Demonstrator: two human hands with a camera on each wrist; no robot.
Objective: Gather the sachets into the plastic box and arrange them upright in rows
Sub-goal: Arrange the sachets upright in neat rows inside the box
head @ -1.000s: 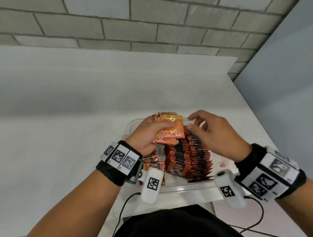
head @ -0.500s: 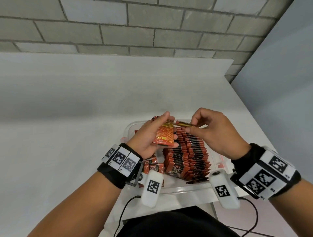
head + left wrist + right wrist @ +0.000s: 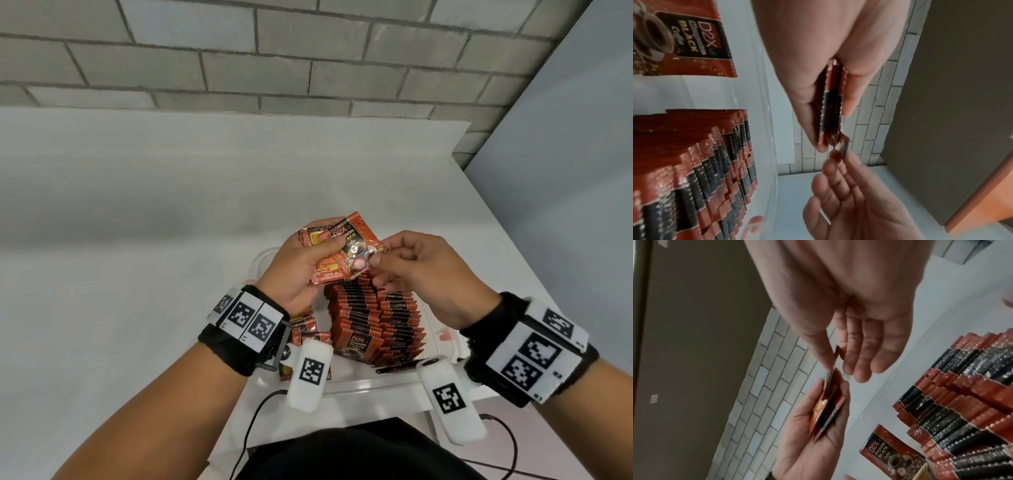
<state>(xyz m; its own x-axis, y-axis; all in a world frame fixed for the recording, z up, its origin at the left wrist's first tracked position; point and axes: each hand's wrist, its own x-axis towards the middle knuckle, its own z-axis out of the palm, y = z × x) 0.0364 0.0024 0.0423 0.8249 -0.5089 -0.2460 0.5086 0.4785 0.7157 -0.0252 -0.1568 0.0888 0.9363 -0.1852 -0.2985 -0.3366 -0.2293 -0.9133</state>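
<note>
Left hand (image 3: pixel 301 270) grips small sachet stack (image 3: pixel 329 253); right hand (image 3: pixel 416 274), at its 3 o'clock, pinches top sachet (image 3: pixel 356 246) to square it before boxing.

bare arms with black cloth wrist bands (image 3: pixel 236 346), white square-patterned tags (image 3: pixel 241 315), white plastic camera pods (image 3: pixel 310 371), thin black cables (image 3: pixel 255 416)

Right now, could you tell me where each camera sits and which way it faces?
Head: worn on the head, looking down at the plastic box; both forearms show.
Left wrist: looks along the left hand gripping sachets.
Right wrist: looks along the right hand pinching one sachet.
Shared: all views show both hands and the upright rows.
</note>
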